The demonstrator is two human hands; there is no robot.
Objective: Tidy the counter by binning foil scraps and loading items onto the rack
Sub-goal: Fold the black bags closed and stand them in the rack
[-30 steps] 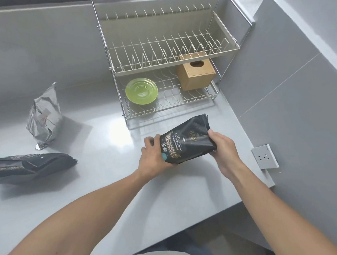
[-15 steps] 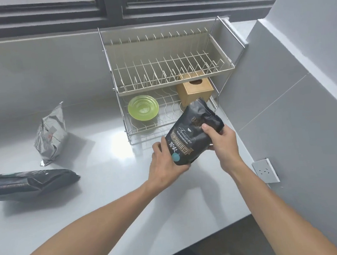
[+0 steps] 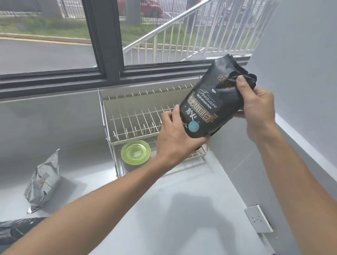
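Note:
I hold a black coffee bag (image 3: 212, 100) with gold lettering in the air, tilted, above the right end of the two-tier wire dish rack (image 3: 133, 118). My left hand (image 3: 176, 136) grips its lower end. Its crumpled top is pinched in my right hand (image 3: 258, 106). A green plate (image 3: 135, 152) lies on the rack's lower tier. The bag and my left hand hide the right part of the rack. A crumpled silver foil bag (image 3: 43, 182) stands on the grey counter (image 3: 172, 219) at the left.
Another dark bag (image 3: 6, 230) lies at the counter's left edge. A grey wall (image 3: 314, 92) closes the right side, with a white socket (image 3: 257, 218) low on it. A window runs behind the rack.
Both hands have lifted the black bag up off the counter level and toward the rack's upper right. The camera has tilted up, so the window now shows.

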